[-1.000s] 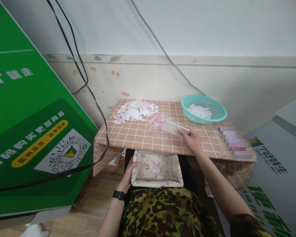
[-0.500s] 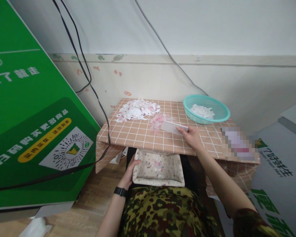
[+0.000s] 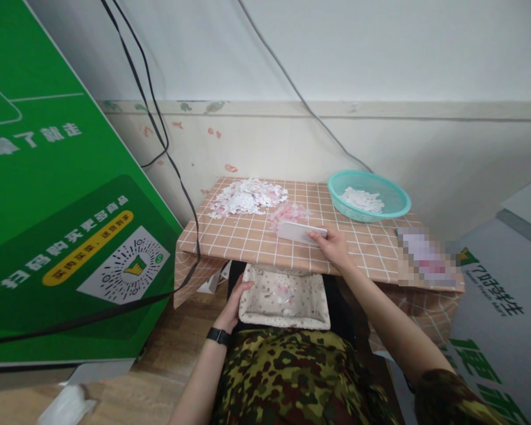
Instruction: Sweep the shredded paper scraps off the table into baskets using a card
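My right hand [image 3: 335, 245] pinches the end of a flat white card [image 3: 297, 232] over the table. The card lies slightly tilted, its long edge at or close to the cloth. Just beyond it is a thin scatter of pink paper scraps [image 3: 289, 213]. A larger heap of white and pinkish paper scraps [image 3: 248, 197] lies further left. On my lap, against the table's front edge, rests a speckled cream rectangular tray [image 3: 287, 320]. My left hand [image 3: 236, 302] grips its left side, thumb over the rim. A few small pink bits seem to lie inside.
The table has a brown checked cloth [image 3: 234, 237]. A turquoise plastic basket [image 3: 398, 203] holding white scraps stands at the back right. A pixelated flat object [image 3: 427, 257] lies at the right edge. A green panel [image 3: 71, 195] and a black cable [image 3: 183, 186] are on the left.
My right hand has drawn the card a little left and toward the table's front edge. The left hand keeps its hold on the tray. The view has shifted slightly.
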The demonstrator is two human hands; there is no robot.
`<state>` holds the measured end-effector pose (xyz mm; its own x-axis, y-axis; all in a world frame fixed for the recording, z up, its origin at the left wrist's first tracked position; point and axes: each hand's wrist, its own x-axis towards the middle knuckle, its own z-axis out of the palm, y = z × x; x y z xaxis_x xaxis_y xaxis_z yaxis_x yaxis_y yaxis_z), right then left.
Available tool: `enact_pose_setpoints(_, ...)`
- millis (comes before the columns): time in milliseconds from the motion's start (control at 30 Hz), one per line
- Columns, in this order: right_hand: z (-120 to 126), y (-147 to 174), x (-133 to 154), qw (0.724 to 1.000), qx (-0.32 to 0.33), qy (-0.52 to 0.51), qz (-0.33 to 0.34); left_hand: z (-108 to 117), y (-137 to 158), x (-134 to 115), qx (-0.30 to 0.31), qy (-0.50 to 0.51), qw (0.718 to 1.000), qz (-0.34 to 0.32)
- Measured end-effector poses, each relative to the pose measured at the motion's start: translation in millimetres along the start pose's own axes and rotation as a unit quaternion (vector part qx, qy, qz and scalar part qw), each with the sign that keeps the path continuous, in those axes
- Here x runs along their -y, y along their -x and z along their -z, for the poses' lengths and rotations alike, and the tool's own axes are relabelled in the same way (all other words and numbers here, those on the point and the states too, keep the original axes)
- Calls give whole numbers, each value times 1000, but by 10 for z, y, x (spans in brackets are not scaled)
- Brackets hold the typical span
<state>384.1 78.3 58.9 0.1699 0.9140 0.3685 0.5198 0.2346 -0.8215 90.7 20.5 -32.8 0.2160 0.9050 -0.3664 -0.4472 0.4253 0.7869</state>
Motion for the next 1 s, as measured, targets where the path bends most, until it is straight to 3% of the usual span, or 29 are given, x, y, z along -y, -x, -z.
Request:
enact_pose_setpoints(133, 104, 58, -52, 999, -32, 19, 1, 1, 16, -19, -14, -2, 1000, -2)
enact_pose_setpoints(367, 154, 212, 60, 998, 52, 6, 24, 48, 84, -56, -27, 7, 1000, -7)
enact_pose_setpoints(567, 130, 411, 47, 999, -16, 14, 44, 43, 137, -83, -24, 23, 999, 2)
enact_pose_setpoints(833, 53, 599, 297, 995, 80, -21, 48, 29, 95, -148, -33, 36, 998, 48)
enact_pose_setpoints(1000, 73, 340, 168, 998, -41, 49, 2, 31, 109, -253, -36, 53, 996, 69)
